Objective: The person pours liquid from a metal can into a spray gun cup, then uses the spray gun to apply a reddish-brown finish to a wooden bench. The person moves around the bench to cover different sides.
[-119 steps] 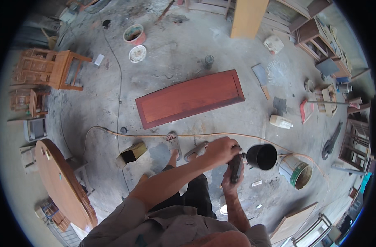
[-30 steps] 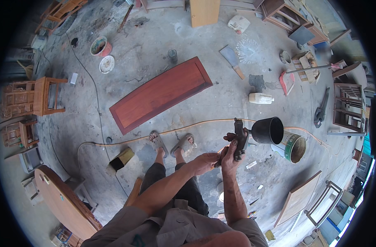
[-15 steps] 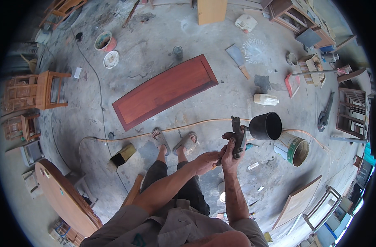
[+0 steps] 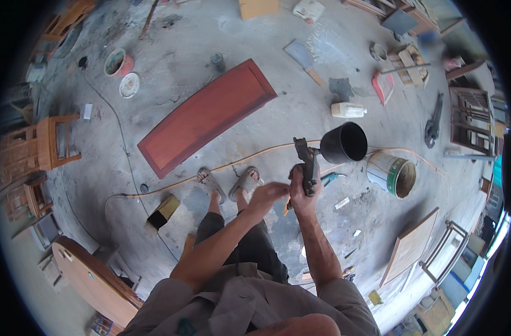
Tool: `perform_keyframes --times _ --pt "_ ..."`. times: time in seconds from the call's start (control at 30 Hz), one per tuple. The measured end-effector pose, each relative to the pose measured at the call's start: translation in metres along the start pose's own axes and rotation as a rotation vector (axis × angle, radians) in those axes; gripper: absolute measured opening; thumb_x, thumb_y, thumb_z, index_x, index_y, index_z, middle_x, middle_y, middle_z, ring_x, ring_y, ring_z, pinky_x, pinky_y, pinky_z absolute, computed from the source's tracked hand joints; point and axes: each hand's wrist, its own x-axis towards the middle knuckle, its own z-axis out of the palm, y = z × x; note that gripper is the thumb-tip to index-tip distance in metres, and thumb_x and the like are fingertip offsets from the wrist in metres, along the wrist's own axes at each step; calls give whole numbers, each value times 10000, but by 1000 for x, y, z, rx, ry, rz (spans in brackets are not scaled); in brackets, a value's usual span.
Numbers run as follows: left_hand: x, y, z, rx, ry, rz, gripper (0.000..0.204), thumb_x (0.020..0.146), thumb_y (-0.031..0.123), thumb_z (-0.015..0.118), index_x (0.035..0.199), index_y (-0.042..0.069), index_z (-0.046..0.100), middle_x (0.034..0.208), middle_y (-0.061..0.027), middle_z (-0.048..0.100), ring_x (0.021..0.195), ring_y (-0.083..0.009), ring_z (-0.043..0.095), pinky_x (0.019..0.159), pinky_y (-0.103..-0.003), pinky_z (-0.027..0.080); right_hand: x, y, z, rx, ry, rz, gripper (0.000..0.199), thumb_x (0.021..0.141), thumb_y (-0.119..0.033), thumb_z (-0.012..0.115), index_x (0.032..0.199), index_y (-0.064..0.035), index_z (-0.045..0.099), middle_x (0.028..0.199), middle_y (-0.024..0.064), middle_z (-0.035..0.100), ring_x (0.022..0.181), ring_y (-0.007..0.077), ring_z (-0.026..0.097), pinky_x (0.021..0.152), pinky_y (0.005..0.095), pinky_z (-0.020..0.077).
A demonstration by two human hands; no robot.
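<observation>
Since half a second ago the left hand (image 4: 269,194) has closed in on the spray gun (image 4: 307,165), fingers pinched at what may be a knob. The right hand (image 4: 303,193) stays clamped round its grip, black cup (image 4: 344,143) above the floor (image 4: 154,89), hose (image 4: 210,173) trailing.

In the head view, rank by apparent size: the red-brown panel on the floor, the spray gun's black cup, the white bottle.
1. Red-brown panel, clearly largest.
2. Black cup, though it is held nearer the camera.
3. White bottle, smallest.
</observation>
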Motion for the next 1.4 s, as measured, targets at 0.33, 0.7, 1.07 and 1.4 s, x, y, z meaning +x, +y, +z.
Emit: perform_keyframes --times 0.33,0.7,1.07,1.4 --pt "5 180 60 1373 -453 1060 353 713 29 698 1052 125 704 1132 -46 576 1045 -238 577 933 -381 486 1 -6 8 19 -4 -270 112 797 -29 648 886 -7 712 970 158 664 1247 392 566 1098 473 381" --pt "15 185 62 1522 -730 1154 91 741 87 659 825 114 680 1073 -51 626 1104 -220 567 974 -368 465 -19 14 -2 -32 -77 -259 109 777 -30 685 886 -22 679 1093 156 592 1107 389 570 1053 505 415" --pt "-9 172 49 1457 -609 1086 229 742 117 675 965 73 706 1102 -79 630 1062 -249 601 918 -390 510 -26 14 1 -127 -112 -202 415 831 -160 771 1171 8 603 1388 238 556 1247 389 581 1054 437 458" --pt "-24 164 31 1401 -455 1082 348 766 130 654 1106 63 685 1112 -69 579 1059 -236 585 925 -387 480 -22 12 11 -140 -244 -299 730 828 -145 763 1459 41 446 1365 173 587 1161 213 620 948 335 511"
